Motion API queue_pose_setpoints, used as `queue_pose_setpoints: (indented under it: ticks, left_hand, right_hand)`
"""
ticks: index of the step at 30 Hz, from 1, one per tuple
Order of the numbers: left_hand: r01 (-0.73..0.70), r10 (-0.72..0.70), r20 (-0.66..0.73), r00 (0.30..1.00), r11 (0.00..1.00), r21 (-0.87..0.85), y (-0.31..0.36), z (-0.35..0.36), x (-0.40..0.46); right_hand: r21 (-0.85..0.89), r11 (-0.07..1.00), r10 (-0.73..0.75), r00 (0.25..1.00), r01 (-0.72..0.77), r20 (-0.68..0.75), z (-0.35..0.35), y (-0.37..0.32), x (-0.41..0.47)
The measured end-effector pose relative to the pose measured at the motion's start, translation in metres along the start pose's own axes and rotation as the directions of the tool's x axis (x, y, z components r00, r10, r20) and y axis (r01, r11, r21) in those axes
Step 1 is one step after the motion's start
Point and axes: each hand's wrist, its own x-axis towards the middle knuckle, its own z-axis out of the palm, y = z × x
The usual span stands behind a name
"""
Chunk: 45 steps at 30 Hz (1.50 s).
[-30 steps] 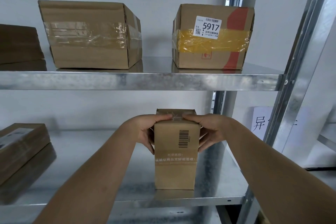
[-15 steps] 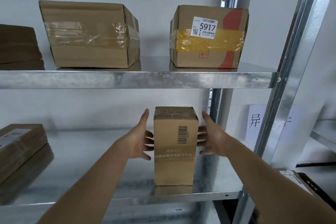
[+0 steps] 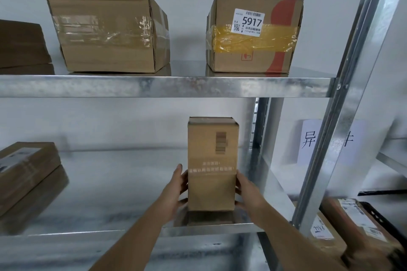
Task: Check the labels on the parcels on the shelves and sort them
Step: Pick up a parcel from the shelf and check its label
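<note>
A tall narrow cardboard parcel [image 3: 212, 156] stands upright near the front of the lower shelf [image 3: 110, 232]; its barcode and a line of white print face me, blurred. My left hand [image 3: 176, 191] grips its lower left side, thumb up along the front edge. My right hand [image 3: 246, 193] grips its lower right side. On the upper shelf [image 3: 167, 86] stand a plain taped box [image 3: 105, 33] and a box with yellow tape [image 3: 253, 50] whose white label reads 5917.
Flat parcels [image 3: 24, 167] lie stacked at the left of the lower shelf, and a dark box [image 3: 19, 44] sits at the upper left. A steel upright [image 3: 343, 94] borders the right. Beyond it hang a paper sign [image 3: 308, 141] and, lower, labelled parcels [image 3: 352, 222].
My hands let go of the parcel's top, opened beside it, then slid down and now hold its lower sides. The parcel stays upright in the same spot.
</note>
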Motion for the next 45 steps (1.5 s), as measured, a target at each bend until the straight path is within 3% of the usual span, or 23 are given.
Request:
queue_pose_setpoints:
  ticks: [6,11,18,23,27,30,32,36,39,45]
  left_hand:
    - [-0.027,0.039,-0.048,0.998,0.973,0.231,0.008,-0.001,0.0]
    - [0.055,-0.045,-0.037,0.998,0.938,0.343,-0.005,0.003,-0.006]
    - [0.112,-0.103,-0.055,0.993,0.968,0.223,-0.02,0.002,-0.01]
    - [0.098,-0.098,-0.02,0.995,0.995,-0.001,-0.031,-0.008,-0.011]
    - [0.077,-0.081,0.042,0.996,0.993,0.085,-0.03,0.0,-0.027]
    - [-0.053,0.033,0.078,0.996,0.964,0.261,-0.016,0.004,-0.044]
    - [-0.173,0.15,0.088,0.985,0.892,0.418,-0.002,0.008,-0.051]
    - [-0.259,0.288,-0.002,0.958,0.865,0.429,0.044,0.007,-0.06]
    - [-0.232,0.263,-0.033,0.964,0.896,0.379,0.086,0.007,-0.057]
    - [-0.052,0.065,-0.021,0.998,0.918,0.394,0.141,0.014,-0.05]
  right_hand:
    - [-0.225,0.974,0.03,0.999,-0.033,-0.015,-0.007,-0.018,0.007]
    - [-0.263,0.956,0.125,0.991,-0.134,-0.051,-0.007,-0.013,0.014]
    - [-0.174,0.964,0.191,0.979,-0.199,-0.065,-0.006,0.004,0.019]
    - [-0.002,0.983,0.183,0.982,-0.184,-0.039,-0.015,0.025,0.012]
    - [0.015,0.994,0.104,0.994,-0.104,0.023,-0.015,0.029,0.002]
    - [-0.066,0.997,0.04,0.998,-0.037,0.044,-0.017,0.016,-0.006]
    - [-0.169,0.985,-0.028,0.996,0.041,0.081,-0.021,0.001,-0.01]
    - [-0.314,0.934,-0.14,0.984,0.167,0.107,-0.028,-0.04,-0.017]
    - [-0.411,0.891,-0.168,0.981,0.193,0.097,-0.029,-0.082,-0.017]
    - [-0.541,0.838,-0.015,0.994,0.071,0.106,-0.032,-0.129,-0.008]
